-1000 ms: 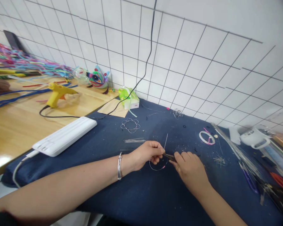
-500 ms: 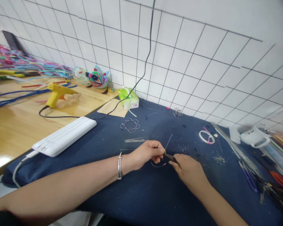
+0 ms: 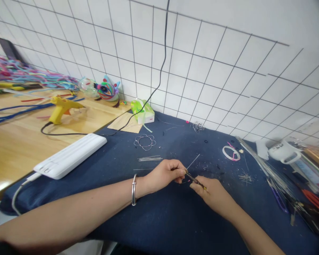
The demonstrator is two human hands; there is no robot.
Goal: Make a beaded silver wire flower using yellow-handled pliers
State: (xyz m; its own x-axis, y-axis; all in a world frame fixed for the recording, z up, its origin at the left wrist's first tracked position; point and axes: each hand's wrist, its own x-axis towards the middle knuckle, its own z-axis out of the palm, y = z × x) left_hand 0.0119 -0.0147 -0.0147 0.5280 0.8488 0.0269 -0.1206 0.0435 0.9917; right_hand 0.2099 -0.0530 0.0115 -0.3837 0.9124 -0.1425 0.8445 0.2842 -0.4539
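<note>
While the left hand (image 3: 168,173) is pinching a slanting wire (image 3: 193,161) well inside the bench's (image 3: 159,216) front edge, the right hand (image 3: 214,193) is clasping pliers (image 3: 192,177). Its curled grip is mostly hiding the handles.

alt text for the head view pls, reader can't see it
The left hand pinches thin silvery wire while the right hand holds a dark metal plier-like tool, its tip at that pinch, over a dark blue cloth. Beyond lie a flower-shaped silver wire ring and, on a wooden tabletop, a yellow plastic glue gun.
</note>
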